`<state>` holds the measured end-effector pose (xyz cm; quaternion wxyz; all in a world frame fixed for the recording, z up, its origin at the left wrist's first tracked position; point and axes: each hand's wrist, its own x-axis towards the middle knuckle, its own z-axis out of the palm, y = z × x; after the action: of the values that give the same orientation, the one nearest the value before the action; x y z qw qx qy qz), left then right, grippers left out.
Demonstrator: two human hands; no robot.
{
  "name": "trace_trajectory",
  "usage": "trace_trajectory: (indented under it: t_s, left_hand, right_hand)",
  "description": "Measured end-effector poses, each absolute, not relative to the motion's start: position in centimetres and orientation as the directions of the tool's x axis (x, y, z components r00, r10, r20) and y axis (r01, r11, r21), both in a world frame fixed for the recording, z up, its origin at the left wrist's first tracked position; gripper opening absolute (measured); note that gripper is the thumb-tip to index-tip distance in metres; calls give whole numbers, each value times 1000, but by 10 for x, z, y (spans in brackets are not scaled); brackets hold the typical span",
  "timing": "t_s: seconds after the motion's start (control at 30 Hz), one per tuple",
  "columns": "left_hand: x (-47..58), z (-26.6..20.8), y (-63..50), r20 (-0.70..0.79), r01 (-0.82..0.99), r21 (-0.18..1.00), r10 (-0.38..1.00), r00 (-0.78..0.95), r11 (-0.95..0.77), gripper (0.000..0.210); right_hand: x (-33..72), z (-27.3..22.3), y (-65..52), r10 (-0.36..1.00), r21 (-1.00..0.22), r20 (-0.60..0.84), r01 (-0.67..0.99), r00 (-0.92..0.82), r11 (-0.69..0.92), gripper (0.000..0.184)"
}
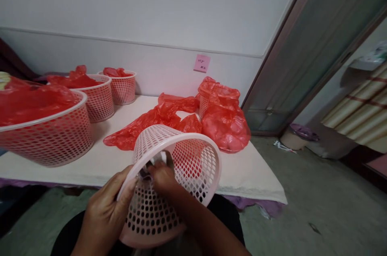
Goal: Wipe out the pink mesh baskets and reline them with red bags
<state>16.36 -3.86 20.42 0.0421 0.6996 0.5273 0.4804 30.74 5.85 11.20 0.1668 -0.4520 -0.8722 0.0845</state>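
A pink plastic mesh basket [154,215] is tipped on its side, its mouth facing me. Its rim is pinched by my left hand [104,207], thumb over the lip and fingers along the outside. My right hand [161,177] reaches inside the basket with curled fingers, close to a grey-and-white thing [167,158]. What that thing is, and how the fingers hold it, is too dim and partly hidden to tell. Just behind the basket, crumpled red plastic bags [145,125] lie on the white-covered table [256,175].
On the left stand pink baskets lined with red bags, a large near one [54,139] and smaller ones [101,100] behind. A bag-covered basket [204,103] and a filled red bag [225,131] sit at right. A bin [293,139] stands on the floor.
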Motion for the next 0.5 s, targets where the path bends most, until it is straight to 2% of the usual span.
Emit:
trace_trajectory:
  t_s: [0.1,0.17,0.23,0.3,0.4,0.5]
  left_hand:
    - [153,206,-34,596,682,598,803,-28,-420,30]
    - [148,207,-30,573,675,623,818,-50,-396,31]
    - [144,209,-27,560,672,639,825,-74,-374,32]
    - [143,210,-25,560,665,650,824,-90,-368,31]
    - [143,212,-24,569,651,649,819,-73,-392,30]
    - [143,212,-23,547,635,665,835,-55,-393,31]
  right_hand:
    - [330,133,35,736,-354,164,657,-657,665,13]
    - [346,145,10,635,-405,164,536,-755,741,21]
    - [359,149,-19,605,-384,173,513,-777,768,21]
    - [368,143,-44,610,-299,228,542,-759,786,23]
    - [371,122,-64,592,-78,394,617,-703,783,18]
    - [366,102,-66,580,18,515,684,-632,729,15]
